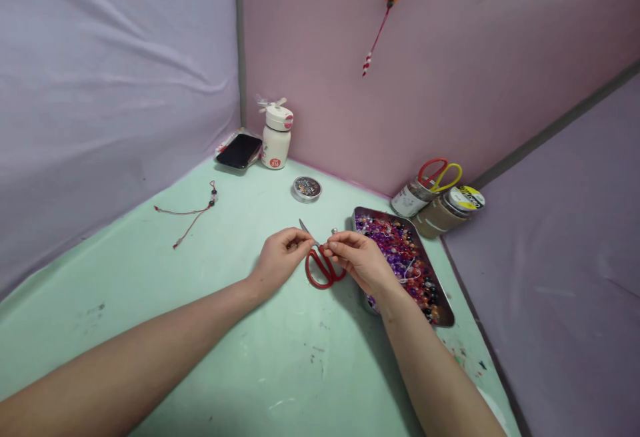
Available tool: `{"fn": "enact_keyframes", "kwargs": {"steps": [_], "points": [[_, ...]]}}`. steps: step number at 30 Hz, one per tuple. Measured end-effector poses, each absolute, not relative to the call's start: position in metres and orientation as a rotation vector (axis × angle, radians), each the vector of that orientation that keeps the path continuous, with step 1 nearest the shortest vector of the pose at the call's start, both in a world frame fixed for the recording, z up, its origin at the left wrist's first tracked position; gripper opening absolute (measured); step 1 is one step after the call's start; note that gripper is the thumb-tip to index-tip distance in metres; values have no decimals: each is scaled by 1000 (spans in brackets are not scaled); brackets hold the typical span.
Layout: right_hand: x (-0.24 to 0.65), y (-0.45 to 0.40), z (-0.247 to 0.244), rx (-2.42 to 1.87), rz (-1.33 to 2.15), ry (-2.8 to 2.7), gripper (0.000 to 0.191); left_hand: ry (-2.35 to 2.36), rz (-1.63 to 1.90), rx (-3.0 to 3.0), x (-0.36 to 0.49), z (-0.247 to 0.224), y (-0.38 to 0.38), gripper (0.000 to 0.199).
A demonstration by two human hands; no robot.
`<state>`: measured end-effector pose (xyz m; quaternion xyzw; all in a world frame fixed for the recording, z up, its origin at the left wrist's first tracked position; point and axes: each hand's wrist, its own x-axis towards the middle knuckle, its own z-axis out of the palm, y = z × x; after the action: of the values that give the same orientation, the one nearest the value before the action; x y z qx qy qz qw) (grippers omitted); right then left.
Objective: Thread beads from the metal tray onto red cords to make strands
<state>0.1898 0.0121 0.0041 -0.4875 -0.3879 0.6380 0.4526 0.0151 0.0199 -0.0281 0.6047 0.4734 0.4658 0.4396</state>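
So from my end of the feed: the scissors are lying on the surface, just left of the tray of beads. They're right under the fingers, but I can't tell if anything's actually touching them. On the left hand, thumb and forefinger are pressed together over by the blades. On the right hand, thumb and fingertips are together too, with the hand overlapping the tray's left edge from where I'm looking. If either one's pinching something, it's too small for me to make out.

Handling-wise, I'd guess the scissors are light, stiff, slick on the metal, grippier on the red loops, and not at all fragile. I'd grab them by the loops. The long axis runs on a slant: tip pointing away from me and away from the tray, loops towards me and nearer the tray.
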Motion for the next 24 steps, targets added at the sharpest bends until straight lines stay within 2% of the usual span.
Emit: {"fn": "enact_keyframes", "kwargs": {"steps": [24], "points": [[186, 10, 8, -1221, 1588, -947, 23, 1150, 1149, 1508, 16, -25, 17, 17]]}}
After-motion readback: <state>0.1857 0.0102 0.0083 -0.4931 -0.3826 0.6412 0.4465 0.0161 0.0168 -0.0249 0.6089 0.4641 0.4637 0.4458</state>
